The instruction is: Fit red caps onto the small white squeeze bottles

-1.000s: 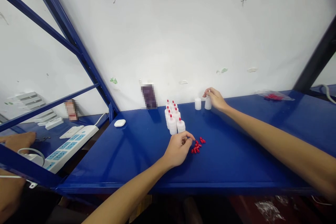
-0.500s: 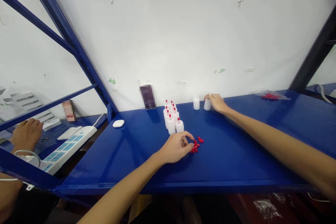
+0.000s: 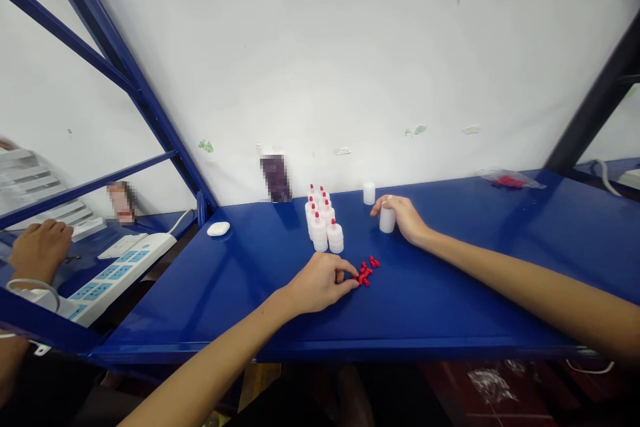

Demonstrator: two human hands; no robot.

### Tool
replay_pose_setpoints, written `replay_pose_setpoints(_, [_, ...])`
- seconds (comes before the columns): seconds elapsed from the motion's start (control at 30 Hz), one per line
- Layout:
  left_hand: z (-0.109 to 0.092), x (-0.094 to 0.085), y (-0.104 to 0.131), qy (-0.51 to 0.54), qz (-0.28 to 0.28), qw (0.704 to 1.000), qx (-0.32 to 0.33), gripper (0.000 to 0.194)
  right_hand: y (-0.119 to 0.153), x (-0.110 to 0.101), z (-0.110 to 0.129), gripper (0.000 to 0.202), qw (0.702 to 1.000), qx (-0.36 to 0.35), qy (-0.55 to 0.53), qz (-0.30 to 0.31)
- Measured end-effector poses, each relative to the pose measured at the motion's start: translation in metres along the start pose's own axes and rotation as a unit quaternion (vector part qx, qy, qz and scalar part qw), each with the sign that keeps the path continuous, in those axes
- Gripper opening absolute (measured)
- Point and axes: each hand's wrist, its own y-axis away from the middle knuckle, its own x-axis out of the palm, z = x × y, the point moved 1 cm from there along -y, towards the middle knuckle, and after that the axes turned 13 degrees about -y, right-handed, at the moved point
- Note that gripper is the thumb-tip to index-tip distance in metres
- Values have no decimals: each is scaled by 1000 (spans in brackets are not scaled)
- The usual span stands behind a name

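Observation:
My left hand (image 3: 323,282) is at the edge of a small pile of red caps (image 3: 367,271), thumb and forefinger pinched on a cap at the near side. My right hand (image 3: 406,219) is wrapped round the top of a white plastic bottle (image 3: 387,219), which stands upright; its top is partly hidden by the fingers. Left of it, two rows of white bottles with red caps (image 3: 320,232) stand close together just beyond my left hand. One more white bottle (image 3: 369,193) without a visible red cap stands at the back near the wall.
A blue table (image 3: 450,307) runs along the wall. It bears a white earphone case (image 3: 219,229), a pixelated dark object (image 3: 277,178) and a clear bag with red pieces (image 3: 510,180). Beyond the blue frame, another person's hand (image 3: 43,250) is near a power strip (image 3: 113,277).
My right hand has drawn the white bottle nearer, away from the wall. My left hand's thumb and forefinger have closed together at the red caps. The view has shifted slightly.

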Motion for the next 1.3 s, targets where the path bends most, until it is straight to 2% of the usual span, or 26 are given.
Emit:
replay_pose_setpoints(0.13, [3, 2, -1, 48, -31, 998, -30, 18, 15, 33, 4, 10, 994, 48, -89, 48])
replay_pose_setpoints(0.27, [4, 4, 2, 138, -56, 986, -76, 19, 22, 47, 13, 12, 984, 57, -114, 121])
replay_pose_setpoints(0.43, [5, 7, 2, 177, -93, 974, -106, 13, 32, 47, 22, 19, 982, 8, -39, 184])
replay_pose_setpoints(0.53, [8, 7, -2, 238, -127, 954, -134, 20, 38, 46, 27, 18, 971, -41, 53, 229])
replay_pose_setpoints(0.67, [5, 9, -10, 298, -150, 931, -147, 31, 44, 45, 34, 17, 939, -112, 194, 261])
replay_pose_setpoints(0.87, [0, 17, -15, 335, -196, 912, -135, 28, 50, 47, 41, 6, 867, -150, 339, 334])
replay_pose_setpoints(0.93, [1, 18, -14, 341, -216, 905, -134, 27, 51, 47, 44, 5, 853, -152, 359, 346])
replay_pose_setpoints(1.07, [1, 18, -12, 330, -197, 914, -126, 25, 51, 47, 47, 11, 844, -147, 369, 360])
replay_pose_setpoints(1.2, [0, 18, -11, 295, -179, 932, -108, 23, 51, 46, 46, 26, 841, -155, 352, 380])
replay_pose_setpoints(1.3, [-1, 20, -11, 270, -182, 941, -92, 21, 51, 47, 44, 40, 848, -142, 361, 361])
